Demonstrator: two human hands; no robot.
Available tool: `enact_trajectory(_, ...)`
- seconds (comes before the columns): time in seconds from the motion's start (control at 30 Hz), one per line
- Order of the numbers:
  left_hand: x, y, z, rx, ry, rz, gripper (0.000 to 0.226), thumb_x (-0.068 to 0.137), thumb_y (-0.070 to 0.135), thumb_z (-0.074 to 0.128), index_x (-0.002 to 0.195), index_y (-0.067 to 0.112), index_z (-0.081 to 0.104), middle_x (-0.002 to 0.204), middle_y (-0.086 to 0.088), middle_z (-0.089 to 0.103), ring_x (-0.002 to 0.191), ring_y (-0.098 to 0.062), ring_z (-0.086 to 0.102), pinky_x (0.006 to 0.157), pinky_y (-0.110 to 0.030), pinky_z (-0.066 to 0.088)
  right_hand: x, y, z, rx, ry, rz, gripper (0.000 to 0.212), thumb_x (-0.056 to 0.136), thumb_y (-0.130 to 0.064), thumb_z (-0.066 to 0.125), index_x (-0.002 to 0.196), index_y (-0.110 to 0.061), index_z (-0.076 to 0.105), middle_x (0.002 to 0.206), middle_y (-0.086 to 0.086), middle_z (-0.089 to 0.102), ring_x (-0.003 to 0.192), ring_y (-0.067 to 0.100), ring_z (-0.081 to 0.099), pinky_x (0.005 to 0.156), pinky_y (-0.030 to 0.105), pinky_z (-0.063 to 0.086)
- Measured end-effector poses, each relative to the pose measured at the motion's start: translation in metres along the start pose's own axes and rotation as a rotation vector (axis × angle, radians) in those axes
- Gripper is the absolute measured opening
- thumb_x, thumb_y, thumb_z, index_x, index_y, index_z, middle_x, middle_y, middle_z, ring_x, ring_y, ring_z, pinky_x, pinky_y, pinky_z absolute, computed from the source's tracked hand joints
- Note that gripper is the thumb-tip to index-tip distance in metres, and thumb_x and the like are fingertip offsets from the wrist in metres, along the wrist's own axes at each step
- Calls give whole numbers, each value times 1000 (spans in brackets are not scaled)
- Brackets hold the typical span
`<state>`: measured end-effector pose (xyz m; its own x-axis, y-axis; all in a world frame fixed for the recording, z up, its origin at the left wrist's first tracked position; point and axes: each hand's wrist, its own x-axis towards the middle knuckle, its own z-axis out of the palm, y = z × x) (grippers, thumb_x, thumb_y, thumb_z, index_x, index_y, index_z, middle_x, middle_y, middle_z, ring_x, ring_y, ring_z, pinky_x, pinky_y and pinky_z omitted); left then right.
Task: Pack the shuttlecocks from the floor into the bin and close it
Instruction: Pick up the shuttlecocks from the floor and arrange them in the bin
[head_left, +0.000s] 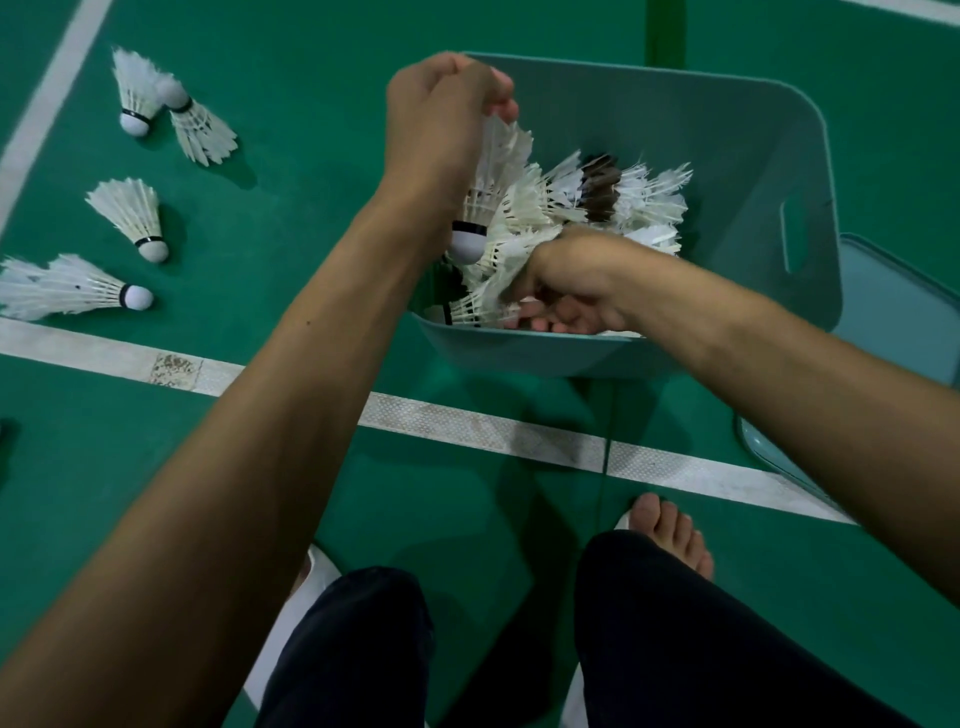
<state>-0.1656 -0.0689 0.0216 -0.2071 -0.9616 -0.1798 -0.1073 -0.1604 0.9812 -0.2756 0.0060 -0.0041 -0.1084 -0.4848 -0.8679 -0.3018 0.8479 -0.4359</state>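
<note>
While the fingers (503, 106) of the left hand (441, 111) pinch the feather tips of one shuttlecock (480, 208) so that it hangs tip down over the near left corner of the bin (753, 156), the right hand (576, 275) is down inside the bin against its near wall. Its fingers (550, 322) are curled in among the feathers, but I cannot tell whether they grip anything or only press the pile (623, 202) flat. That pile of white shuttlecocks, with one dark one among them, already covers the bin's floor, so a good part of the packing looks done. The held one seems about to join them. More work is left on the green floor (291, 171) to the left of the bin, on the far side of the white line (467, 421). Two shuttlecocks (156, 104) lie touching each other farthest off, a single one (132, 213) lies nearer, and what may be two overlapping (67, 288) lie close to the line. The pale lid (893, 312) lies on the floor just right of the bin, partly hidden by the right forearm, so closing has not been started and must wait until the floor is cleared.
</note>
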Motion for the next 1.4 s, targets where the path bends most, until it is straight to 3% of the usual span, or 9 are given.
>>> enact_trajectory(0.27, 0, -7, 3, 63, -26, -5, 21, 90, 1, 54, 75, 12, 63, 80, -4, 69, 69, -5, 62, 75, -24, 52, 16, 6, -2, 229, -59, 105, 8, 100, -4, 55, 94, -9, 54, 59, 7, 67, 45, 13, 63, 45, 17, 48)
enact_trajectory(0.33, 0, -8, 3, 73, -27, 6, 21, 90, 1, 54, 74, 11, 62, 79, -3, 68, 66, -2, 61, 70, -17, 50, 22, 7, -3, 218, -54, 104, 6, 99, -7, 57, 94, -10, 55, 53, 6, 67, 57, 14, 60, 55, 20, 46)
enact_trajectory(0.43, 0, -11, 3, 71, -28, 19, 23, 90, -2, 53, 72, 10, 62, 75, -3, 67, 63, 0, 60, 65, -14, 50, 23, 7, -5, 157, -96, 105, 10, 101, -10, 56, 91, -10, 56, 50, 3, 64, 54, 13, 51, 50, 20, 45)
enact_trajectory(0.53, -1, -16, 4, 97, -61, 0, 21, 87, 0, 56, 71, 11, 64, 71, -3, 69, 66, -7, 63, 73, -25, 55, 19, 6, -2, -91, 48, 13, 9, 95, -12, 68, 88, -11, 61, 48, 1, 60, 35, 10, 46, 38, 14, 40)
enact_trajectory(0.63, -2, -20, 7, 162, -108, -9, 17, 87, 4, 59, 74, 11, 68, 72, -3, 71, 71, -10, 65, 81, -30, 54, 15, 4, -5, -231, 211, -118, 22, 81, -14, 86, 81, 0, 69, 60, 10, 70, 38, 17, 54, 43, 23, 51)
enact_trajectory(0.8, -4, -24, 10, 267, -164, -54, 14, 91, 9, 59, 84, 6, 71, 87, -10, 75, 79, -13, 64, 80, -28, 51, -1, 4, -23, -370, 160, -173, 41, 69, -32, 95, 80, -1, 71, 69, 13, 77, 50, 21, 68, 48, 26, 54)
enact_trajectory(1.0, -11, -18, 10, 327, -266, -110, 20, 99, 18, 57, 101, 4, 71, 92, -8, 76, 74, -9, 59, 64, -14, 45, -19, 0, -57, -356, 95, -160, 40, 73, -26, 90, 98, 1, 76, 87, 11, 80, 52, 13, 66, 44, 21, 47)
enact_trajectory(1.13, -15, -9, 16, 388, -349, -116, 44, 110, 40, 33, 104, 12, 66, 96, -4, 75, 85, -1, 61, 69, -17, 35, -39, 0, -78, -56, 284, -490, 29, 76, -10, 85, 104, -8, 75, 101, 11, 78, 66, 14, 61, 47, 21, 43)
enact_trajectory(1.4, -20, -4, 28, 380, -351, -61, 66, 112, 41, 21, 67, 19, 64, 57, 13, 65, 55, 10, 58, 66, -20, 42, -53, 1, -60, -238, 124, -646, 17, 81, -16, 83, 82, 0, 76, 58, -8, 62, 57, 1, 51, 53, 23, 38)
